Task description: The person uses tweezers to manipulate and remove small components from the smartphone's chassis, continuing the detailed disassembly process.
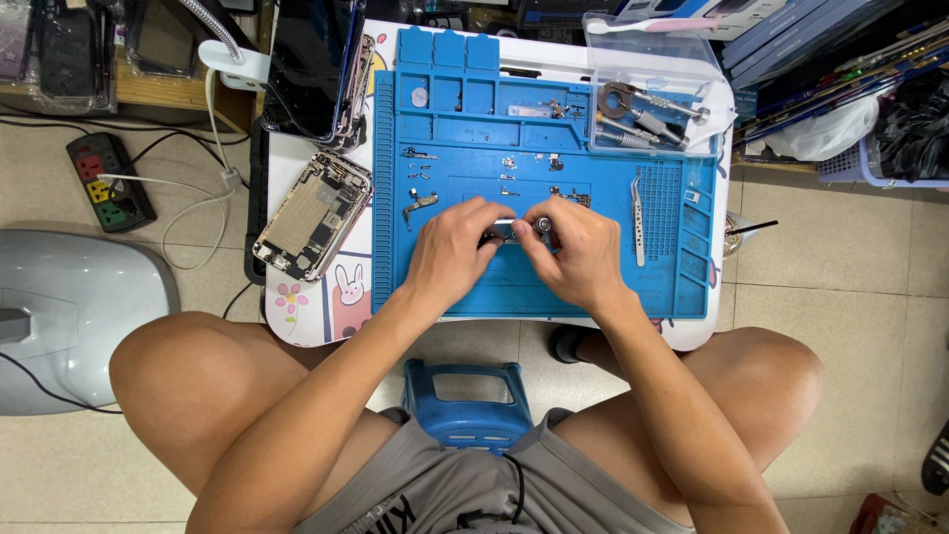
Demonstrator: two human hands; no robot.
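Both hands meet over the middle of a blue repair mat [465, 297] on a small white table. My left hand [450, 247] pinches a small metal phone part [502, 229] between thumb and fingers. My right hand [578, 252] grips a small screwdriver with a round silver cap [543, 225], its tip hidden at the part. Tiny screws and brackets [420, 203] lie on the mat just beyond the hands. An opened phone body [311, 216] with its insides showing rests on the table to the left.
Metal tweezers [638, 220] lie on the mat at right. A clear plastic box [652, 99] with tools stands at the far right corner. A dark phone screen [306, 69] leans at far left. A power strip [109, 183] lies on the floor; a blue stool [465, 400] sits between my knees.
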